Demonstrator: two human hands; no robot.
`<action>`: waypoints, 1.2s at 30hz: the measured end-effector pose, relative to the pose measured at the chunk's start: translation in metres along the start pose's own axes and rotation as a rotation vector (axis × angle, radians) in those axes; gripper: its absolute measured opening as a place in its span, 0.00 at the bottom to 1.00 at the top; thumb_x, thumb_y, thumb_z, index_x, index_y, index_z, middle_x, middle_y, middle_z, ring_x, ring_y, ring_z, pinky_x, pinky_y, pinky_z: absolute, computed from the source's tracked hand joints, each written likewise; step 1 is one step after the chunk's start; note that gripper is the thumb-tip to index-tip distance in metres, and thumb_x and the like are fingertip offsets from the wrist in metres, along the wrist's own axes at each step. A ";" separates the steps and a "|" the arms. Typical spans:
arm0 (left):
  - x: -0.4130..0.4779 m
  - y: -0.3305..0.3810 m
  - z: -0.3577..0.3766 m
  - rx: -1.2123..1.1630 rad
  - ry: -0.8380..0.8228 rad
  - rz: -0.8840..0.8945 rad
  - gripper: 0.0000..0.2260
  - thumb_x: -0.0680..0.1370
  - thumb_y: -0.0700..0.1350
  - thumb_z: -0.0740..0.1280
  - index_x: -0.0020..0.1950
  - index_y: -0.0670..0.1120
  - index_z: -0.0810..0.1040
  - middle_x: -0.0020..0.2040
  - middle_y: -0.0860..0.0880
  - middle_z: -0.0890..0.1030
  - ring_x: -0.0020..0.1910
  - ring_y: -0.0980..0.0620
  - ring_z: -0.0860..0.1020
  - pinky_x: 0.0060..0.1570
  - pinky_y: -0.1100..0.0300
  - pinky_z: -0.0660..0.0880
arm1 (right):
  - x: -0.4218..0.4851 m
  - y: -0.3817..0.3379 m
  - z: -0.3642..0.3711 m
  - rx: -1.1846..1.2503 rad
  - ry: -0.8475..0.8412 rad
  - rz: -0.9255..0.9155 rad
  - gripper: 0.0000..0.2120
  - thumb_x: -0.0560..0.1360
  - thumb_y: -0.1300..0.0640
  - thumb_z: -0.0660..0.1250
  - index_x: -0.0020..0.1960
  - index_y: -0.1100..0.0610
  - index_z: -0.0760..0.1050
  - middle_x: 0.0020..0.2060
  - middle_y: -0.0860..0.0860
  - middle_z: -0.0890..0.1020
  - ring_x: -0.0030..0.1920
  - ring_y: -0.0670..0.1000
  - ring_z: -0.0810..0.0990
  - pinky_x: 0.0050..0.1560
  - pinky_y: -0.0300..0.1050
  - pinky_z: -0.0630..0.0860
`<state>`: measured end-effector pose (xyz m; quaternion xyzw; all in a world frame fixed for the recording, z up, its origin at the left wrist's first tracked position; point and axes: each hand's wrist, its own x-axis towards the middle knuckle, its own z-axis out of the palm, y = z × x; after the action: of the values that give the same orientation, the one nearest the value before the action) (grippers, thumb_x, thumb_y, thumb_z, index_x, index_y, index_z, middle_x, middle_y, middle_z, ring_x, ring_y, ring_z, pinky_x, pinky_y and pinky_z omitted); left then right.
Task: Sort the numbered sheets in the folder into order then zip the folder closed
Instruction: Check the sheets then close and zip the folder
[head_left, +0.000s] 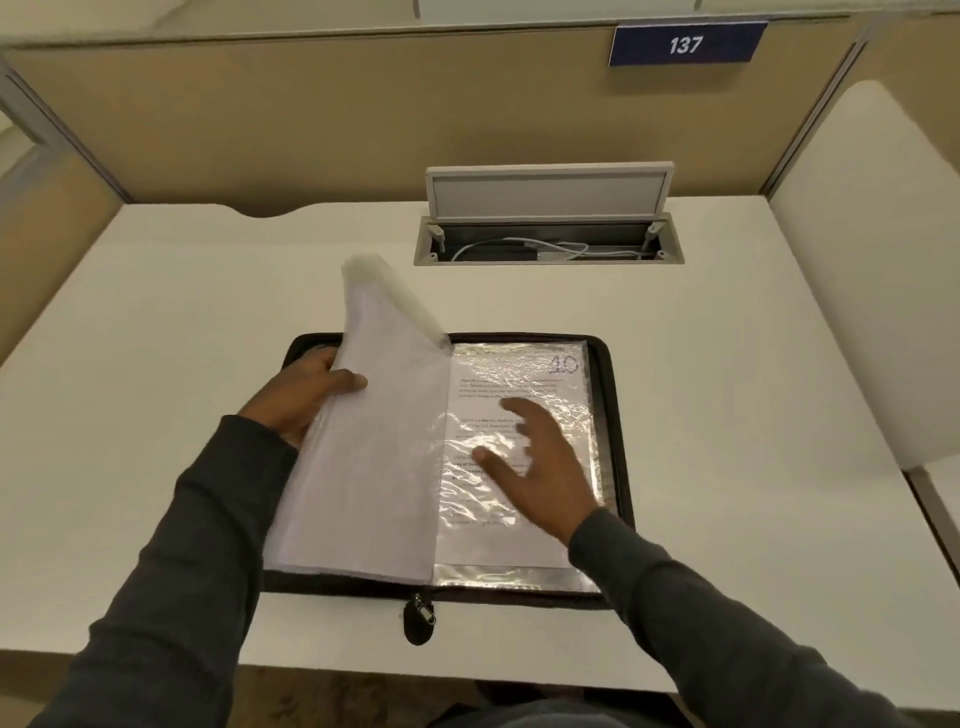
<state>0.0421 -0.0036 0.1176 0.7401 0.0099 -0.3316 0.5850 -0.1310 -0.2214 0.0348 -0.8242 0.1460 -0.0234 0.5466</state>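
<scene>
Plainly the job is somewhere in the middle. The folder (616, 415) lies spread flat on the white desk (727, 415) in the lower centre of the frame, unzipped all round, and its zip pull (418, 618) hangs off the bottom edge at the spine. Zipping has therefore not begun.

Inside, the folder holds clear plastic sleeves with printed sheets in them. On the right half one sleeve lies flat, and its sheet (498, 374) bears a handwritten 10 in its upper right corner. On the left half a thick stack of sleeves (374, 467) is lifted and tilted towards the left, its top corner curling and blurred. Only blank backs show there, so the numbers on those sheets cannot be read, and whether they are in order cannot be told from this view. If 10 is the last number, the check may be near its end, but that is only a guess.

The left hand (306, 400) grips the lifted stack at its left edge, thumb across the front and fingers behind. The right hand (540, 462) is spread with fingers straight over the sheet marked 10 and holds nothing; it is blurred, so contact with the sleeve is uncertain.

In the upper centre a recessed cable box (545, 249) in the desk stands with its lid up, cables lying inside.
</scene>
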 end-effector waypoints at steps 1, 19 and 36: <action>-0.001 0.003 0.008 0.001 -0.017 0.009 0.18 0.73 0.38 0.69 0.63 0.43 0.75 0.54 0.40 0.81 0.47 0.42 0.81 0.45 0.50 0.79 | 0.002 -0.015 0.005 0.079 -0.072 0.038 0.40 0.71 0.33 0.71 0.77 0.45 0.62 0.76 0.45 0.65 0.72 0.51 0.68 0.71 0.57 0.71; 0.016 -0.067 0.084 -0.641 0.003 -0.239 0.17 0.79 0.42 0.65 0.64 0.34 0.76 0.51 0.38 0.83 0.45 0.43 0.83 0.48 0.49 0.82 | 0.015 -0.005 -0.004 0.597 0.025 0.412 0.52 0.65 0.24 0.68 0.81 0.44 0.53 0.77 0.55 0.66 0.72 0.59 0.70 0.71 0.62 0.69; 0.050 -0.086 0.109 -0.644 0.094 -0.279 0.09 0.79 0.34 0.65 0.58 0.35 0.77 0.55 0.37 0.79 0.49 0.43 0.79 0.58 0.49 0.77 | 0.008 0.041 -0.039 0.409 0.319 0.483 0.19 0.84 0.44 0.58 0.71 0.51 0.69 0.62 0.45 0.78 0.59 0.47 0.77 0.58 0.41 0.73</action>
<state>-0.0058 -0.0900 0.0081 0.5236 0.2418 -0.3538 0.7363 -0.1396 -0.2735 0.0127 -0.6254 0.4126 -0.0504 0.6604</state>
